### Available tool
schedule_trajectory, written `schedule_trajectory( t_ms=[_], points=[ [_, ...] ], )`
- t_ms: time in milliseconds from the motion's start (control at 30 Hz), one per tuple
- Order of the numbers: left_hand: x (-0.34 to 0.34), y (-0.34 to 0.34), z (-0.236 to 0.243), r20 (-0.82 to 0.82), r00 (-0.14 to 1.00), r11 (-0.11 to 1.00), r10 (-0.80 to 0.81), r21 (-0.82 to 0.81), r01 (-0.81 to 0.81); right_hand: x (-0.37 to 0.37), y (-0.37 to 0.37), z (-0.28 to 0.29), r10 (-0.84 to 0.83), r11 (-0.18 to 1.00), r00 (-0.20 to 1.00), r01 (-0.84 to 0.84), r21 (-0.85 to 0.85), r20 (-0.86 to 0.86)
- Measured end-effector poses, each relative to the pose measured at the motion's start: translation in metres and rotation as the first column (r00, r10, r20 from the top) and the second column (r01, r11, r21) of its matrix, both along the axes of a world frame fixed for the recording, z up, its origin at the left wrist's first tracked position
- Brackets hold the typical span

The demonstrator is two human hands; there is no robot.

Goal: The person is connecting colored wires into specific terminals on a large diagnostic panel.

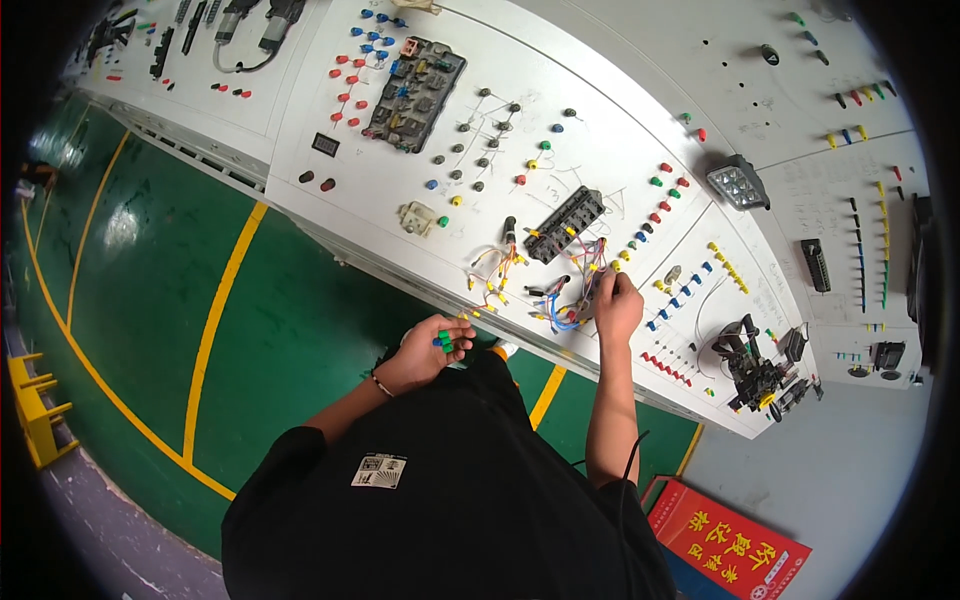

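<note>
My left hand (420, 358) is turned palm up in front of the panel's near edge, its fingers curled around small green and blue caps (445, 341). Over the panel, my right hand (619, 308) has its fingertips pinched together just below a yellow terminal post (617, 265). What sits between those fingertips is too hidden to tell. Beside the right hand lies a bundle of coloured wires (566, 308), partly covered by the fingers. A second cluster of wires with yellow ends (497, 277) lies nearer the left hand. Behind both is a long black connector block (565, 224).
The white panel (370, 205) carries rows of coloured posts, a black fuse box (416, 95) and a lamp (738, 183). A black mechanical assembly (745, 365) is mounted at the right. Green floor with yellow lines (225, 320) lies left; a red sign (730, 540) stands lower right.
</note>
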State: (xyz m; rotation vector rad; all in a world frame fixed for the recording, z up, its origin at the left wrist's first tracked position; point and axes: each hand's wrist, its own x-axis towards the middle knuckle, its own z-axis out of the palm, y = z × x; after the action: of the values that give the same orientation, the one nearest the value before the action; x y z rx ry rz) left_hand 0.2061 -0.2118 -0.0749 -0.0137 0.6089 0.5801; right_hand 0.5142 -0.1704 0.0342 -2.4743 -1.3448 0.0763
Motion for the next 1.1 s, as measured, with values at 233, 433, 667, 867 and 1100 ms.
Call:
schedule_trajectory(
  t_ms=[233, 433, 667, 867, 1100],
  points=[
    [-0.0019, -0.0002, 0.0013, -0.021, 1.000, 1.000, -0.001, 0.013, 0.002, -0.0010, -0.0025, 0.0010, 0.080, 0.983, 0.997, -0.075, 0.165, -0.020],
    [-0.0021, -0.0020, -0.0002, -0.009, 1.000, 0.999, 0.026, 0.041, -0.025, 0.0000, -0.0033, -0.0017, 0.067, 0.988, 0.998, -0.069, 0.139, 0.019],
    [-0.0033, -0.0034, -0.0029, -0.011, 1.000, 0.999, -0.002, 0.035, 0.002, 0.0015, -0.0050, 0.0001, 0.047, 0.999, 0.999, -0.047, 0.021, -0.024],
    [-0.0038, -0.0033, -0.0033, 0.039, 0.999, 0.999, -0.012, 0.037, 0.011, -0.0011, -0.0059, 0.0010, 0.081, 0.985, 0.997, -0.082, 0.153, 0.012],
    [-0.0016, -0.0059, -0.0037, 0.028, 1.000, 1.000, -0.005, 0.017, 0.005, 0.0033, -0.0096, -0.0051, 0.085, 0.988, 0.996, -0.079, 0.131, -0.038]
  ],
)
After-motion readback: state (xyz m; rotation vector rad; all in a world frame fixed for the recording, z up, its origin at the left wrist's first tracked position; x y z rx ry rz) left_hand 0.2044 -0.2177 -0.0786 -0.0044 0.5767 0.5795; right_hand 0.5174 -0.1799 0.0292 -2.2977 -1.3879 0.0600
